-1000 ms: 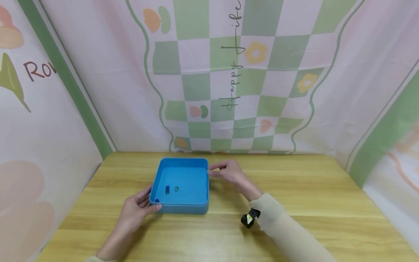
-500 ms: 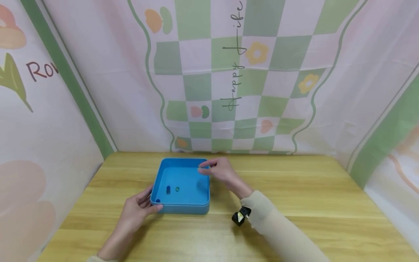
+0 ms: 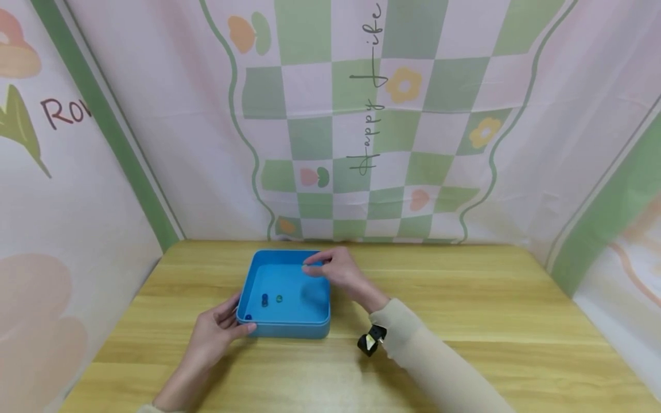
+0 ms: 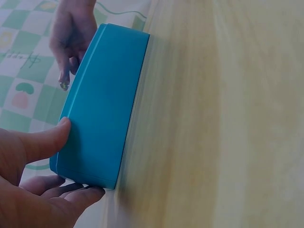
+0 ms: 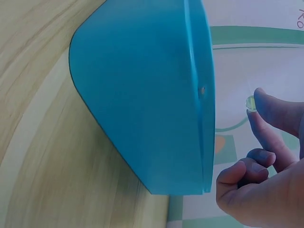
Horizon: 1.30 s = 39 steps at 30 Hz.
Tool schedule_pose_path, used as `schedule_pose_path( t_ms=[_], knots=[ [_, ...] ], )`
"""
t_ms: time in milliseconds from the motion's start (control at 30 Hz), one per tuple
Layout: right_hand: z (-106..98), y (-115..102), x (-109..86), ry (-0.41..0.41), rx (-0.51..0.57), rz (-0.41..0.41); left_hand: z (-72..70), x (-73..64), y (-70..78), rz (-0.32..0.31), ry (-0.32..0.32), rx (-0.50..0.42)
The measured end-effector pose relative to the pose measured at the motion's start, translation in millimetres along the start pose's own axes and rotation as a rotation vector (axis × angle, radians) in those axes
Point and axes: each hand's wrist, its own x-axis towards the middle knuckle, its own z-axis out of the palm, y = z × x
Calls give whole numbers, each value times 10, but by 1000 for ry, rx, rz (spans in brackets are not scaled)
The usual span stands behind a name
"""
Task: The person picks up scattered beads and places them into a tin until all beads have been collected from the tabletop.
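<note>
A blue square box (image 3: 283, 330) without a lid sits on the table. My left hand (image 3: 209, 337) holds its near left corner, thumb at the rim and fingers against the side. Between thumb and index finger, my right hand (image 3: 345, 275) pinches a clear marble (image 5: 251, 103) with a yellow-green tint. That hand is over the box's far right part, its other fingers curled in the right wrist view. Inside the box lie dark blue marbles (image 3: 265, 297), one of them a separate blue marble (image 3: 248, 317) in the near left corner, and a greenish marble (image 3: 279, 299).
The wooden table (image 3: 454, 321) extends widely to the right of the box. Behind it hangs a curtain (image 3: 356, 143) with green checks and flowers. A small black device (image 3: 369, 342) is strapped to my right wrist.
My right hand has moved left from beside the box's right wall to over its inside, still pinching the marble. The left hand and the box stay put.
</note>
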Motion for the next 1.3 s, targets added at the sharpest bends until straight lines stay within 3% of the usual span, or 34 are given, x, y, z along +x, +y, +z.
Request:
schedule_pose_path(
  t_ms=[1300],
  knots=[
    [66,-38,48,11,-2,14,27,16,-12,14,0,21]
  ],
)
